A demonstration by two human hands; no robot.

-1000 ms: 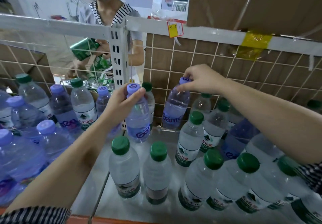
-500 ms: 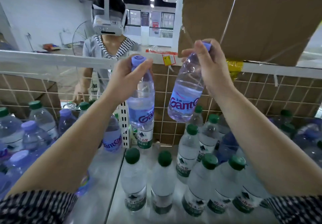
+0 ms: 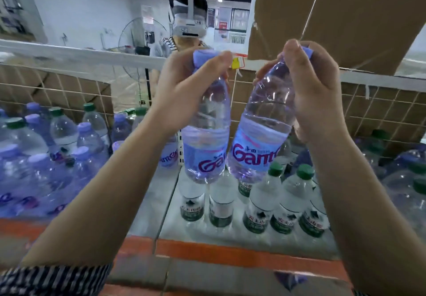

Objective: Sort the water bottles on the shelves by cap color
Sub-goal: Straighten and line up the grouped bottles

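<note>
Okay, both hands are up mid-frame, one bottle each. The left hand (image 3: 184, 88), at 11 o'clock from frame centre, has fingers and thumb curled round the neck of the left purple-cap bottle (image 3: 207, 150), with the thumb tip by the cap. The right hand (image 3: 315, 92), at 1 o'clock, wraps the neck of the right purple-cap bottle (image 3: 260, 143), its cap peeking above the fingers.

Both bottles hang in the air over the shelf (image 3: 207, 233). The left one is near upright; the right one is tilted, base swung toward 7 o'clock. Their lower bodies touch or nearly touch, cannot tell which.

Green-cap bottles (image 3: 285, 203) stand upright at 5 o'clock, under the held pair. A purple-cap group (image 3: 34, 169) crowds the 9 o'clock section, with a few green caps mixed in. Wire mesh (image 3: 380, 116) backs the shelf. Another person (image 3: 189, 26) stands behind at 12 o'clock, and cardboard (image 3: 334, 19) is at 1 o'clock.
</note>
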